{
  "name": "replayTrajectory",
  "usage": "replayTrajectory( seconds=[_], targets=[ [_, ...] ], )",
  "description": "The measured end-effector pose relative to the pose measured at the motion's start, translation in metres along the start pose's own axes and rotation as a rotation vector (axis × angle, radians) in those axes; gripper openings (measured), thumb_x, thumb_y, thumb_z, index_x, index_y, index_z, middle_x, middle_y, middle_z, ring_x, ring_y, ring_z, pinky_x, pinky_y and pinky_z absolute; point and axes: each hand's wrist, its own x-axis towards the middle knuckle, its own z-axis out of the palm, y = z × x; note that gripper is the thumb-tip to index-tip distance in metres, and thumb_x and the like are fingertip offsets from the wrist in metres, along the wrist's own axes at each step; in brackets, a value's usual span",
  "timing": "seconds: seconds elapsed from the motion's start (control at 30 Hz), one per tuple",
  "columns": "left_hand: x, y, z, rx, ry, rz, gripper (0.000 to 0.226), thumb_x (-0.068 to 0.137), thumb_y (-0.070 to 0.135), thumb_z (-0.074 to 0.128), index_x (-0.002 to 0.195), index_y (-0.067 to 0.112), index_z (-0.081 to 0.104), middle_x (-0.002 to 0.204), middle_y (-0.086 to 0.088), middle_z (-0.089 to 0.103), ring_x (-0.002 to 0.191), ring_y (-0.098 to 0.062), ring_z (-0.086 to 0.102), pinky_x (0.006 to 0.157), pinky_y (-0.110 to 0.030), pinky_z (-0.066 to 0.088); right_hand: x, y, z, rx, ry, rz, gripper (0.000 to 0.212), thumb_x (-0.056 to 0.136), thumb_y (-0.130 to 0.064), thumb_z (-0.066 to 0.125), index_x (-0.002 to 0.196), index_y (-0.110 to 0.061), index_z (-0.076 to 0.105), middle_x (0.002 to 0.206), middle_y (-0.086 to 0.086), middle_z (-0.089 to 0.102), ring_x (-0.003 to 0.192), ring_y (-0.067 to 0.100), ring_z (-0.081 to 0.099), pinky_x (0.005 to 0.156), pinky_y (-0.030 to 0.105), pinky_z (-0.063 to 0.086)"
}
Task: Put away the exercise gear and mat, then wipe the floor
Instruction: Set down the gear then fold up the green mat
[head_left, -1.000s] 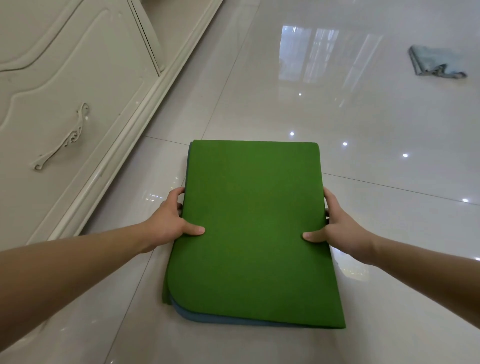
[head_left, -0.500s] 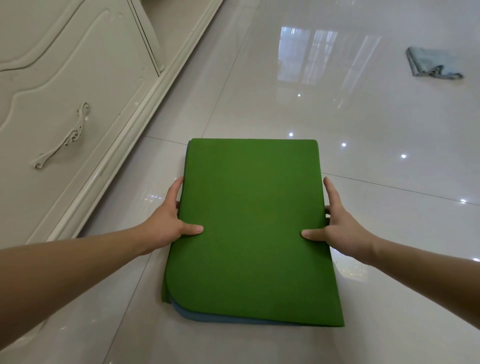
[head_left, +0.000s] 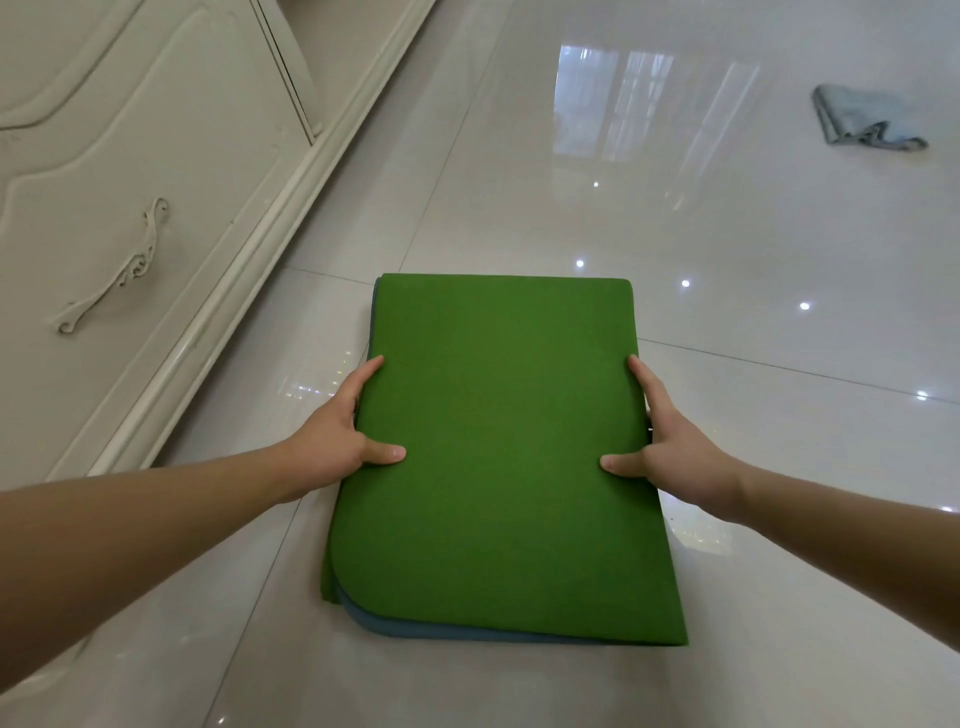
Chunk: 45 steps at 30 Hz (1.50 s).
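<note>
The only container here is the cream wooden cabinet (head_left: 130, 156), which stands along the left edge of the glossy white tiled floor (head_left: 727, 249). Its front, with the curled ornamental handle (head_left: 117, 270), is closed, so what it holds cannot be seen.

The folded green exercise mat (head_left: 498, 441) lies flat on the floor near this cabinet, not touching its base. A blue-grey under layer shows along the near edge (most clearly at the rounded near-left corner). The left hand (head_left: 332, 441) holds the left edge of the mat: the thumb presses on the green top, one finger (head_left: 366, 376) lies straight along the edge, and the other fingers are hidden at the side of the mat. The right hand (head_left: 675, 452) holds the right edge in the mirrored way. The fingers of both hands are therefore closed narrowly on the mat. A crumpled light blue cloth (head_left: 862, 122) lies well apart, toward the far right corner of the floor.

One second ago the fingers at both edges were curled; now one on each side is stretched out straight. Since half a second ago the mat, both hands and the cloth have stayed in almost the same places.
</note>
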Motion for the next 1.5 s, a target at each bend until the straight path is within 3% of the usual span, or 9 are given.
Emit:
replayTrajectory(
  seconds=[0.23, 0.37, 0.47, 0.63, 0.87, 1.07, 1.2, 1.5],
  targets=[
    [0.002, -0.004, 0.002, -0.044, 0.007, 0.003, 0.108, 0.074, -0.008, 0.079, 0.153, 0.04, 0.022, 0.115, 0.028, 0.046, 0.096, 0.011, 0.052, 0.068, -0.006, 0.049, 0.002, 0.004, 0.003, -0.034, 0.04, 0.018, 0.114, 0.077, -0.001, 0.076, 0.145, -0.059, 0.005, 0.142, -0.012, 0.046, 0.119, 0.015, 0.057, 0.103, 0.043, 0.047],
    [-0.003, 0.001, 0.001, -0.021, 0.003, 0.0, 0.111, 0.072, -0.005, 0.082, 0.153, 0.039, 0.022, 0.133, 0.013, 0.048, 0.108, 0.0, 0.055, 0.096, -0.028, 0.05, -0.004, -0.001, 0.006, -0.064, 0.062, 0.016, 0.113, 0.077, -0.003, 0.077, 0.145, -0.058, 0.004, 0.141, -0.018, 0.042, 0.122, 0.013, 0.054, 0.104, 0.042, 0.046],
    [-0.004, 0.007, -0.004, 0.052, -0.012, 0.008, 0.113, 0.071, 0.0, 0.085, 0.154, 0.038, 0.019, 0.143, 0.01, 0.042, 0.121, -0.013, 0.05, 0.105, -0.033, 0.043, -0.01, -0.008, 0.011, -0.036, 0.108, 0.03, 0.113, 0.076, -0.001, 0.076, 0.144, -0.059, 0.007, 0.141, -0.019, 0.041, 0.123, 0.013, 0.053, 0.102, 0.042, 0.048],
    [-0.012, 0.027, -0.012, 0.116, 0.007, 0.007, 0.115, 0.068, 0.006, 0.088, 0.152, 0.045, 0.019, 0.148, 0.006, 0.039, 0.127, -0.018, 0.048, 0.109, -0.042, 0.042, -0.031, -0.028, 0.015, -0.045, 0.165, 0.073, 0.114, 0.077, 0.002, 0.074, 0.149, -0.05, 0.002, 0.136, -0.02, 0.039, 0.119, 0.012, 0.052, 0.089, 0.023, 0.047],
    [-0.055, 0.077, -0.03, 0.109, 0.033, -0.027, 0.117, 0.064, 0.009, 0.091, 0.146, 0.055, 0.02, 0.148, 0.005, 0.041, 0.131, -0.022, 0.047, 0.109, -0.051, 0.041, -0.081, -0.085, -0.001, -0.041, 0.2, 0.111, 0.113, 0.078, 0.003, 0.071, 0.149, -0.049, 0.001, 0.136, -0.02, 0.037, 0.11, 0.011, 0.052, 0.073, 0.012, 0.046],
    [-0.111, 0.154, -0.055, 0.089, 0.032, -0.007, 0.116, 0.067, 0.004, 0.089, 0.152, 0.043, 0.02, 0.149, 0.006, 0.039, 0.129, -0.016, 0.046, 0.11, -0.041, 0.04, -0.134, -0.162, -0.027, -0.003, 0.184, 0.103, 0.115, 0.076, 0.006, 0.071, 0.148, -0.052, 0.004, 0.144, -0.021, 0.033, 0.123, 0.015, 0.048, 0.092, 0.031, 0.049],
    [-0.151, 0.216, -0.076, 0.05, 0.026, 0.0, 0.115, 0.07, 0.0, 0.085, 0.155, 0.039, 0.018, 0.148, 0.011, 0.038, 0.128, -0.012, 0.044, 0.109, -0.036, 0.039, -0.171, -0.221, -0.048, 0.017, 0.184, 0.092, 0.114, 0.076, 0.007, 0.071, 0.148, -0.051, 0.005, 0.141, -0.021, 0.034, 0.122, 0.015, 0.049, 0.091, 0.03, 0.049],
    [-0.232, 0.354, -0.125, 0.076, 0.05, 0.042, 0.116, 0.066, 0.005, 0.089, 0.148, 0.052, 0.021, 0.148, 0.009, 0.041, 0.128, -0.02, 0.049, 0.109, -0.049, 0.042, -0.265, -0.355, -0.099, 0.091, 0.219, 0.04, 0.112, 0.077, 0.011, 0.068, 0.147, -0.055, 0.009, 0.139, -0.018, 0.036, 0.123, 0.02, 0.05, 0.096, 0.041, 0.051]
  ],
)
